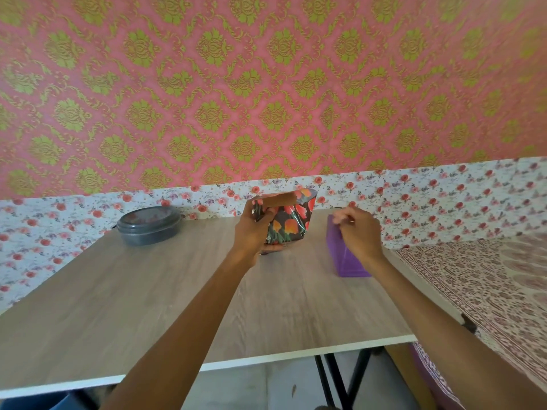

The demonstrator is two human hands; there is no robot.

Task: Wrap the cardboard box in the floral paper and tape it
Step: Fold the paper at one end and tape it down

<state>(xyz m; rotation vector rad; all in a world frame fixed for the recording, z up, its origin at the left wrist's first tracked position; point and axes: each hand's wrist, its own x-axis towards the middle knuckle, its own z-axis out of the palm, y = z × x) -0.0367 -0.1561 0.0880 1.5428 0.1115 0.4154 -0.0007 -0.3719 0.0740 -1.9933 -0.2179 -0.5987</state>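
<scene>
Above the pale wood-grain table (148, 291), left hand (254, 230) grips the probably light, stiff brown cardboard box (279, 200) round its slick dark floral paper (291, 226); right hand (359, 233) half-curled, can't tell if holding anything.

The cardboard box (279, 199), mostly covered in dark floral paper (288, 224) with orange-red blooms, is tilted above the bench (148, 291), brown top end exposed.

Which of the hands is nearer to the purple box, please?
Right. The right hand is right at the purple box; the left hand is off to its left, gripping the wrapped box.
</scene>
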